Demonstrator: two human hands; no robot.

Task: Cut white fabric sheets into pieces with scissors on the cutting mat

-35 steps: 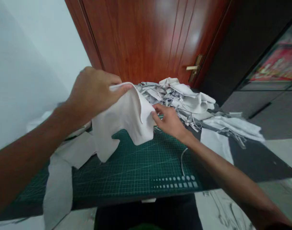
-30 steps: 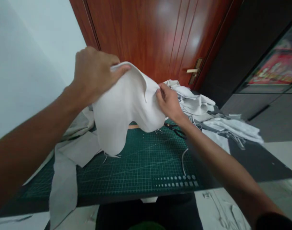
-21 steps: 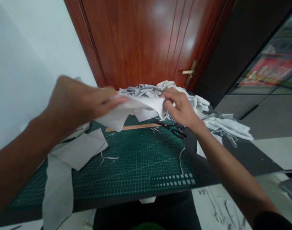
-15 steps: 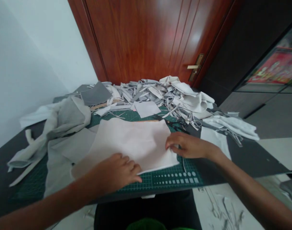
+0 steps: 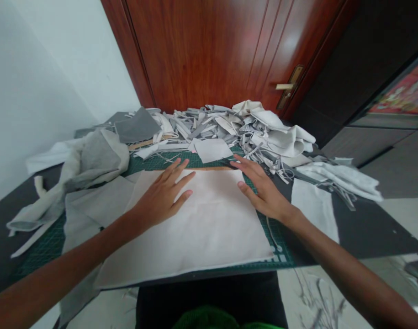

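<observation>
Neither hand grips anything: both are wide open, palms down, fingers spread. The left hand [image 5: 162, 194] presses flat on the upper middle of the white fabric sheet [image 5: 209, 233], and the right hand [image 5: 263, 189] lies at the sheet's upper right edge, its fingertips [image 5: 241, 170] resting near the corner. Neither hand pinches or lifts the cloth. The sheet lies spread flat on the green cutting mat [image 5: 40, 249], with its lower edge reaching the near edge of the mat and overhanging it at the lower left. Its surface is largely smooth, with only faint creases; no cut or marking can be seen on it. Working from left to right, a bunched grey cloth [image 5: 99, 160] sits beyond the left forearm, and a flat grey fabric panel [image 5: 95, 201] lies partly beneath the sheet's left side. Past the sheet's far edge lies a wooden ruler [image 5: 209, 168], with black-handled scissors [image 5: 229, 163] just beyond it, partly hidden; neither hand holds them. A small white fabric square [image 5: 212, 150] lies in front of a large heap of fabric scraps [image 5: 212, 130], which remains piled against the door. Farther right, a folded white cloth [image 5: 339, 180] rests on the dark tabletop [image 5: 366, 228]. The flattening of the sheet appears complete; the heap remains unsorted.
</observation>
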